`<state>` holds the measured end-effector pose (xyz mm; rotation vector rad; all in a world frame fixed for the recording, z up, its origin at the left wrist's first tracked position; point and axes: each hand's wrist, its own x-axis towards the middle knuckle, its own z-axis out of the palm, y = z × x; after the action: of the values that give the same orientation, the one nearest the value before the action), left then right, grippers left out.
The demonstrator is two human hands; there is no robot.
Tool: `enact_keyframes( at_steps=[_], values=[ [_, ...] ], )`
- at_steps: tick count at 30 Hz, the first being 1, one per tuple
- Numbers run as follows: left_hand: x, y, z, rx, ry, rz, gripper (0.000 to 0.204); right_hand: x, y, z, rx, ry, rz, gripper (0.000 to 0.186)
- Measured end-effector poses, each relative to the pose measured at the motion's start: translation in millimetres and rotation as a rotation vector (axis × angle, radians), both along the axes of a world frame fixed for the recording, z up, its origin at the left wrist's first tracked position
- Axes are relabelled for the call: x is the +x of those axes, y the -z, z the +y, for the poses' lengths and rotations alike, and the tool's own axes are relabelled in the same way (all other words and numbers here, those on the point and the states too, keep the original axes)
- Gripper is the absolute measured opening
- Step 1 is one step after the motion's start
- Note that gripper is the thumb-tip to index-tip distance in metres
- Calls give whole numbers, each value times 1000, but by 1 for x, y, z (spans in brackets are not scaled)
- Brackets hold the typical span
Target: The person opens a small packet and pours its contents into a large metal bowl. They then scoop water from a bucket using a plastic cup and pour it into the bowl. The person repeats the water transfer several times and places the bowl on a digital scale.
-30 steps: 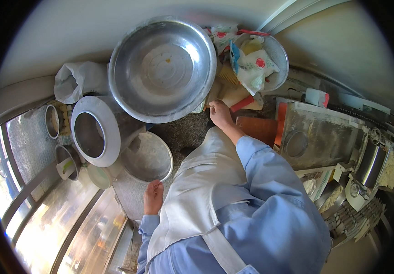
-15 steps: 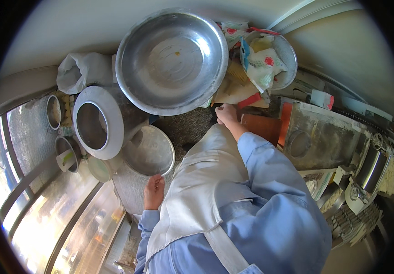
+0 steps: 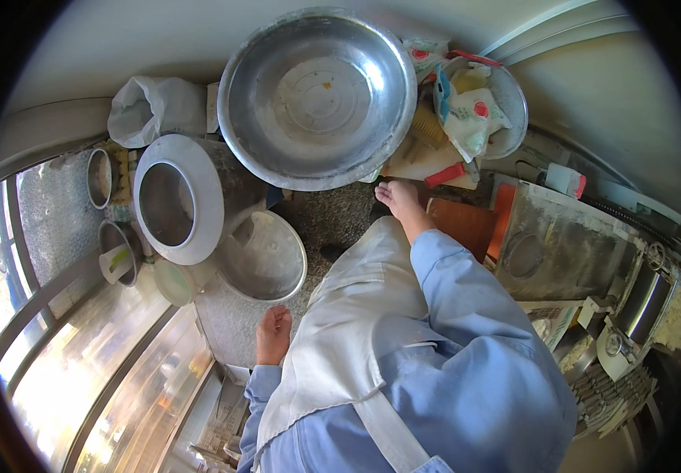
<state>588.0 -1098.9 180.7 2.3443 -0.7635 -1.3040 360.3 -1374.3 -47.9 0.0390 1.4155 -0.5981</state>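
Basin first: I record a wide, round, silver-metal basin [image 3: 317,102] at the top of my remote view, beyond both bare hands, its inside dulled by pale residue with one small yellowish fleck. The right hand [image 3: 403,199] stands nearest to it, below its rim and apart from it, close to a red-handled tool [image 3: 444,175] and a flat reddish-brown panel [image 3: 460,225]. The left hand [image 3: 274,335] is beside the off-white cloth apron [image 3: 340,339], just below a shallow, round, grey-metal pan [image 3: 263,258], without contact. The fingers of both hands are bent loosely inward; nothing shows in either, and I cannot tell whether the fingertips are pressed together or spread. I judge the step in hand to be a placing of the hands near the basin. Done well, I would bring both to opposite sides of the rim, fingers beneath the lip, and keep the load level. Clearance needs checking at the steel drum with a broad pale collar [image 3: 208,201] and at the white bowl of plastic packets [image 3: 518,130], both close by.
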Motion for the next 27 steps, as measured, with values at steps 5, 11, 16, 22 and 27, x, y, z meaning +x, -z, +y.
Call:
enact_keyframes(
  at_steps=[5, 11, 16, 22, 27],
  values=[
    [1, 9, 1, -54, 8, -6, 21, -10, -27, 6, -181, -710, 446, 9],
    [6, 25, 8, -157, -49, 66, 19, -57, -89, -27, -1174, -774, 1162, 11],
    [1, 18, -10, -168, 311, -238, 23, -93, -147, -88, -980, -1171, 1459, 33],
    [-9, -6, -27, -159, -44, -156, 25, -134, -125, -105, -1003, -1524, 1716, 12],
    [-13, -2, -34, -179, -96, -120, 26, -147, -101, -138, -953, -1478, 1561, 20]
  ],
)
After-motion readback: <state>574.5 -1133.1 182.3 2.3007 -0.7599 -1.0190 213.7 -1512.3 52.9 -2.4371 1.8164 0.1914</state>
